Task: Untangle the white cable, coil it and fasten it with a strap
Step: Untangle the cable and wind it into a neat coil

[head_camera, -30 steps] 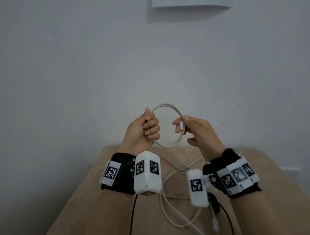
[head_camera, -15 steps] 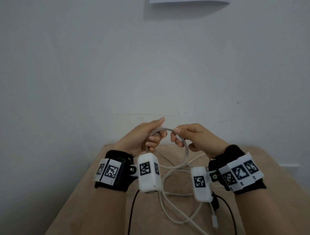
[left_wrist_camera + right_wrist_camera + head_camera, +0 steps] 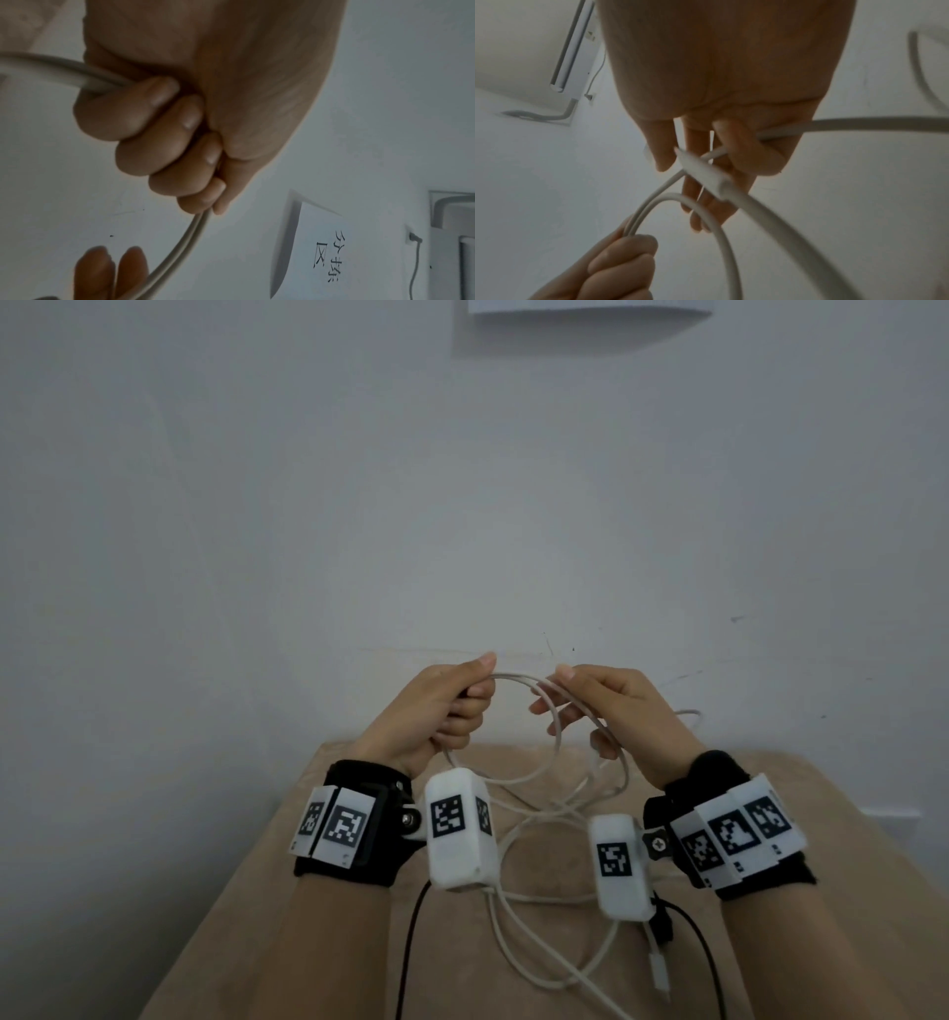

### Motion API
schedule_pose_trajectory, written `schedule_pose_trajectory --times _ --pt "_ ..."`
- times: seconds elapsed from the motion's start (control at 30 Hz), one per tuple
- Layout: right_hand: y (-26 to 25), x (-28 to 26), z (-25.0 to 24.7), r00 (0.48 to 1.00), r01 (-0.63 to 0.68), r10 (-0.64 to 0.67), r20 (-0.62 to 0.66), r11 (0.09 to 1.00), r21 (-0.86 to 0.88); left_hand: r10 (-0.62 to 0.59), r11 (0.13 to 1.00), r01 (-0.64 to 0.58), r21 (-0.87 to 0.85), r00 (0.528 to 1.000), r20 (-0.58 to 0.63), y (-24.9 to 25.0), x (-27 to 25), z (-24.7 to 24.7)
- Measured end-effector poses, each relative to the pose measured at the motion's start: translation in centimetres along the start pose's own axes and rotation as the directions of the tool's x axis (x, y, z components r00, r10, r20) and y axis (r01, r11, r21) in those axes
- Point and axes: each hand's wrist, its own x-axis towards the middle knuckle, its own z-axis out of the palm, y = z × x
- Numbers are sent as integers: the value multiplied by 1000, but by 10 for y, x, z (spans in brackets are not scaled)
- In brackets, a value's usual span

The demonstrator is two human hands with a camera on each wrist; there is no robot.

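Both hands are raised mid-frame in the head view, just above the far edge of the tan desk (image 3: 328, 891). The left hand (image 3: 436, 711) is fisted round the white cable (image 3: 518, 681), and the right hand (image 3: 616, 706) has it pinched at the fingertips, so a small loop is held up between them. The rest of the cable is left sprawled on the desk at lower centre, plug end (image 3: 659, 978) included.

Left wrist view: two strands (image 3: 190, 233) are seen clamped inside the curled fingers (image 3: 164, 130), and a paper sign (image 3: 326, 253) is stuck on the wall, lower right.

Right wrist view: a cable connector (image 3: 700, 172) is seen lying across the loosely spread fingers (image 3: 744, 154), one finger hooked over a strand.
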Motion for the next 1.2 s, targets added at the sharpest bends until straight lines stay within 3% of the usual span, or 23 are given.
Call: schedule_pose_trajectory --times 0.27,0.43,0.53,0.63,0.67,0.73,0.87,1.07,1.2 --pt "5 1 -3 999 -35 35 9 999 -2 -7 997 3 -80 999 -48 -4 4 -4" --pt "13 9 -8 973 107 -114 -201 993 -48 -37 944 -36 -328 976 -214 -5 6 -16" --pt "12 7 -9 973 138 -146 -176 989 -58 -87 879 -54 -474 959 -271 -7 7 -21" --pt "10 5 -1 994 35 -14 113 981 -191 -87 849 -82 -521 952 -292 -6 9 -19" --pt "11 5 4 975 7 57 215 959 -283 -79 845 -93 -526 952 -296 -6 9 -17" --pt "15 5 15 938 -19 169 303 896 -444 -66 840 -111 -531 950 -304 -5 10 -14" --pt "16 3 20 880 -92 344 327 799 -594 -71 830 -131 -543 939 -336 -5 11 -16" --pt "15 2 4 935 -185 296 195 876 -445 -101 774 -166 -611 920 -378 -7 9 -29" --pt "14 2 -2 948 -230 304 96 861 -453 -102 767 -176 -617 916 -389 -8 9 -28"
